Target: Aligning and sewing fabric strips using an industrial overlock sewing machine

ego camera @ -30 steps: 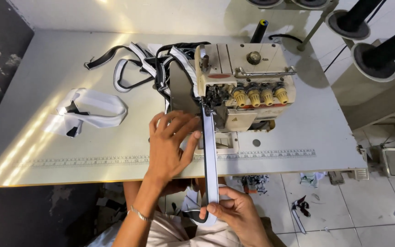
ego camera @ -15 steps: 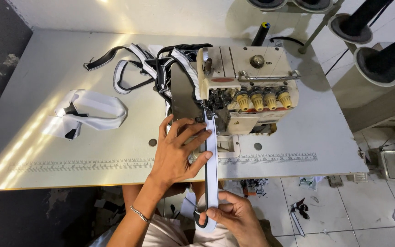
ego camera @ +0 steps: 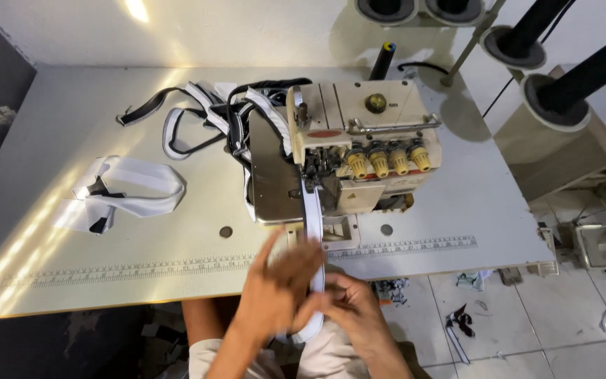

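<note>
Left hand (ego camera: 278,284) blurred | right hand (ego camera: 359,312) pinching strap (ego camera: 312,224) | grip unclear

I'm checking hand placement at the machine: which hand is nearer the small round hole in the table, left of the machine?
Left. The left hand hovers just below and right of the round hole; the right hand sits farther right, beyond the white strip.

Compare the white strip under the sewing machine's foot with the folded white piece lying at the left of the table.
The white strip runs straight from the sewing machine toward the table edge; the folded white piece lies looped.

The left hand and right hand meet at the strip; the folded piece lies untouched.

Both are white with dark trim.
</note>
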